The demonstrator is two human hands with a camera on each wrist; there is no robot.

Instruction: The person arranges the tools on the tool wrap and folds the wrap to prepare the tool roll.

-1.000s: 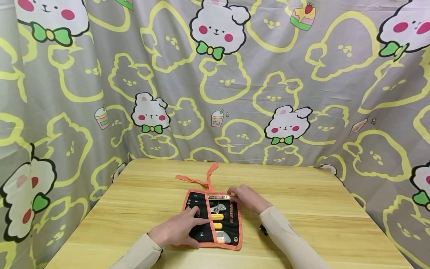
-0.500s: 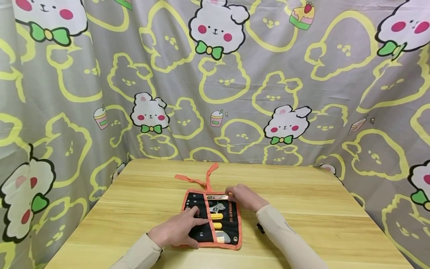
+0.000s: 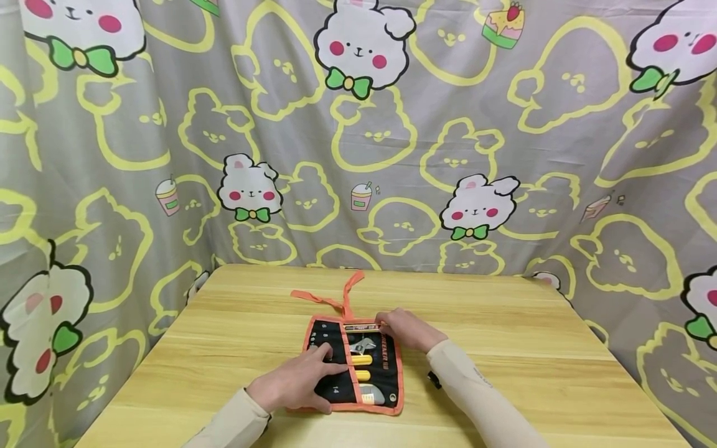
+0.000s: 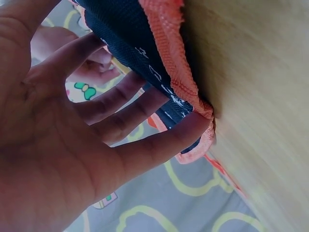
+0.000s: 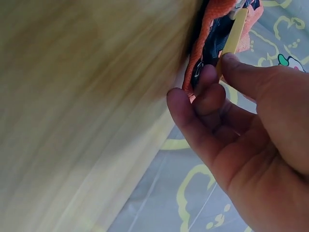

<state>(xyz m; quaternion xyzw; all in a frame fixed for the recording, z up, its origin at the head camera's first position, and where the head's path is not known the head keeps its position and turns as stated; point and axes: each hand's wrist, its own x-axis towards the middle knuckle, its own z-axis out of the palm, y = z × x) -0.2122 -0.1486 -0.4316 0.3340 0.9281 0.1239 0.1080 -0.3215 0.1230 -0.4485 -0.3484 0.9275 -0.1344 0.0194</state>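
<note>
A black tool roll (image 3: 389, 382) with orange trim lies unrolled on the table. My left hand (image 3: 297, 378) rests on its left side with fingers spread; in the left wrist view the fingertips touch the cloth and orange edge. At the far right corner, my right hand (image 3: 407, 330) pinches the end of a slim yellow bar (image 5: 234, 36) with a printed label, its other end at the top pocket. Below it, an adjustable wrench (image 3: 365, 346), two yellow handles (image 3: 361, 360) and a grey tool with a pale label (image 3: 372, 395) stick out of the pockets.
Two orange tie straps (image 3: 347, 302) trail from the far edge of the roll across the wooden table (image 3: 504, 361). A patterned grey curtain (image 3: 347, 205) hangs behind the table and at both sides.
My right hand has shifted slightly left with the yellow bar, and the glare on its label has dimmed. The left hand stays in place on the roll.
</note>
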